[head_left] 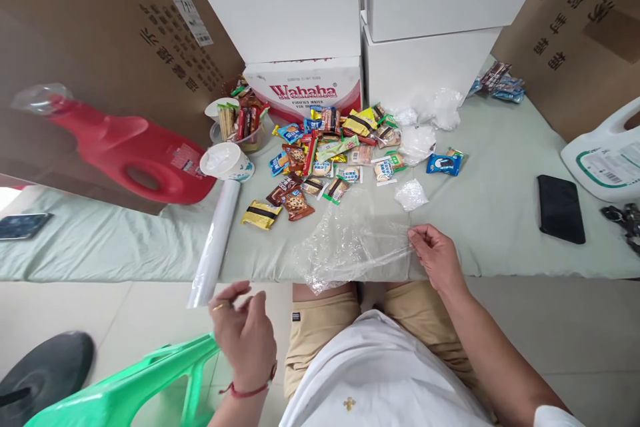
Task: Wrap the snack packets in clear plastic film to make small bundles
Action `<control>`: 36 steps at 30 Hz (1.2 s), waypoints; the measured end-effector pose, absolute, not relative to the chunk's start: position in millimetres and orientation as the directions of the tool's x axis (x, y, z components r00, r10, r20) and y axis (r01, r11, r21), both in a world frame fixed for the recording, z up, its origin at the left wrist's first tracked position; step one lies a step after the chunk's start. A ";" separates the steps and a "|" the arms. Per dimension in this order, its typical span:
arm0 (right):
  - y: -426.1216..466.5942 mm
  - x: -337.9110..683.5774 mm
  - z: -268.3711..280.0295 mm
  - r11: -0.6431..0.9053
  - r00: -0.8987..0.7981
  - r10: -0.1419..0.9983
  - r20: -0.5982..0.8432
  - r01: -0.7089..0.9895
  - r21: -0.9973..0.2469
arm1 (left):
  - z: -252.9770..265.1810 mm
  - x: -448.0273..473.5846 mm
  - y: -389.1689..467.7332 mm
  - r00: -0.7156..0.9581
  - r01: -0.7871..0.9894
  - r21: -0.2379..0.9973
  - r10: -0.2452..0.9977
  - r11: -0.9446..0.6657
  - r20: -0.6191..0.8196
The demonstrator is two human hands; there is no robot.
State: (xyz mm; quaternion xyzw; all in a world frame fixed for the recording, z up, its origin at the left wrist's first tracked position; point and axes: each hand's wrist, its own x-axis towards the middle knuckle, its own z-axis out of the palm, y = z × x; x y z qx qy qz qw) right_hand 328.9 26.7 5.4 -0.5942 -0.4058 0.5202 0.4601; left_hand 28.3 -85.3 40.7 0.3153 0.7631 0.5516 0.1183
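Note:
My right hand [436,255] pinches the right corner of a thin clear plastic bag [355,247] between thumb and fingers. The bag lies crumpled and spread across the front of the table, its near edge hanging slightly over. My left hand [245,333], with a ring and a red wrist cord, hovers just off the table's front edge. Its fingers are loosely bent and apart, with nothing in them. Close to it lies a roll of clear plastic bags [215,240], its end jutting past the edge. Beyond the bag is a heap of wrapped snacks [330,147], with a yellow-wrapped one [261,215] at its left.
A paper cup [227,161] and a bin of snack sticks [245,123] stand near a red jug [140,153]. Crumpled plastic [411,195] lies right of the heap. Further right are a blue snack pack [444,164], a black phone [561,209] and a white jug [607,153]. Boxes [305,87] line the back.

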 end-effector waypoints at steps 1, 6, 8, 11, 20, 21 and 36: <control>25.7 328.7 6.3 -0.236 0.113 0.966 -0.232 0.028 -0.971 | 49.7 35.0 -85.5 -0.701 0.477 0.873 0.641 0.097 0.312; 19.8 329.5 11.1 -0.240 0.123 0.965 -0.233 0.047 -0.970 | 55.7 81.9 -50.8 -0.012 0.730 0.654 0.953 -0.199 0.304; 17.8 335.6 11.2 -0.268 0.164 0.950 -0.264 -0.001 -0.963 | 35.8 86.2 -25.5 0.026 0.816 0.567 0.986 -0.116 0.164; 18.4 356.7 6.5 -0.306 0.230 0.925 -0.303 -0.026 -0.952 | 4.4 69.5 7.7 0.070 0.876 0.477 0.997 -0.072 0.022; 27.1 403.2 19.7 0.038 0.308 0.868 0.388 0.740 -0.672 | -9.7 26.7 31.9 0.379 0.882 0.305 0.925 -0.358 -0.011; 22.8 391.4 24.6 0.181 0.164 0.865 0.474 0.779 -0.600 | -9.6 27.6 31.3 0.376 0.882 0.312 0.927 -0.354 -0.010; -48.3 326.4 -8.8 0.747 -0.662 0.650 0.374 0.465 -0.475 | -11.5 8.2 41.2 0.422 0.864 0.330 0.904 -0.380 -0.065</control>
